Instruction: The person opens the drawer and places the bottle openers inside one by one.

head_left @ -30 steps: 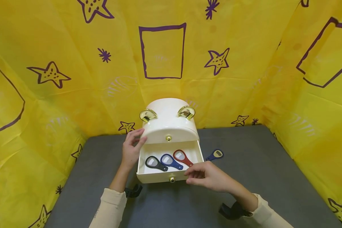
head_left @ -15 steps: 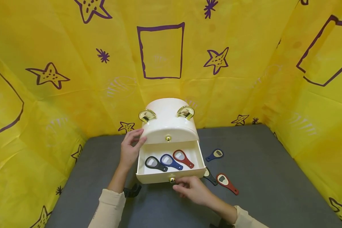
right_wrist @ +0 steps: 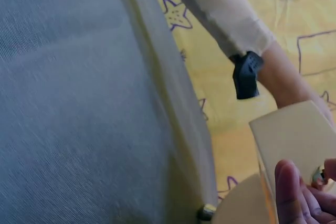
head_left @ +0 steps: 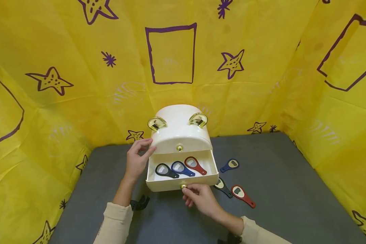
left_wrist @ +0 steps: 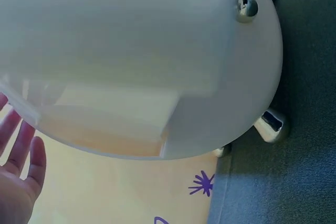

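Head view, centre of the frame: my right hand [head_left: 201,200] has its grip pinched on the small gold knob [head_left: 183,186] at the front of the cream drawer [head_left: 170,183], which stands pulled out from the white box [head_left: 180,130]. My left hand [head_left: 135,161] rests with relaxed, straight fingers against the box's left side. Black [head_left: 165,170], blue [head_left: 182,168] and red [head_left: 195,165] bottle openers lie inside the drawer. Three more openers lie on the grey tabletop [head_left: 277,176], right of the drawer.
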Available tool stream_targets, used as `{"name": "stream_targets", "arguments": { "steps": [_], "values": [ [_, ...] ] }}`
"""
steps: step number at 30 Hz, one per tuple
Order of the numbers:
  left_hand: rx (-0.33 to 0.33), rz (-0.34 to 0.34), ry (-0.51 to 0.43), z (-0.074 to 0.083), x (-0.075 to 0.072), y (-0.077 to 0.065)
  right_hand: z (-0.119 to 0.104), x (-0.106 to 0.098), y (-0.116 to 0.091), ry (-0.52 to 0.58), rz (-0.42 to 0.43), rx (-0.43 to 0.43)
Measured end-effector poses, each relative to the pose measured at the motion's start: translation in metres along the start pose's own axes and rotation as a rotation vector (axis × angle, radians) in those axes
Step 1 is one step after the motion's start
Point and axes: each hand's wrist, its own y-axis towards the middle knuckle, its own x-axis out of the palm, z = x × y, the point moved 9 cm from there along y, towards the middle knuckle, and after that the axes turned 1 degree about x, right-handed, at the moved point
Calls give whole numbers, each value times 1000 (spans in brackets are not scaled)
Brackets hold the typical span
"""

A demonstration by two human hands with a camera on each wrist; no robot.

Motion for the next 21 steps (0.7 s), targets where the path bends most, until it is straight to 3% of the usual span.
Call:
{"name": "stream_targets", "arguments": {
  "steps": [8, 21],
  "values": [
    [-44, -32, -35, -5, 0, 0, 1, -10, 38, -10, 53, -2],
    [-6, -11, -88, -8, 2, -2, 2, -24, 81, -39, 126, -7]
  ]
}}
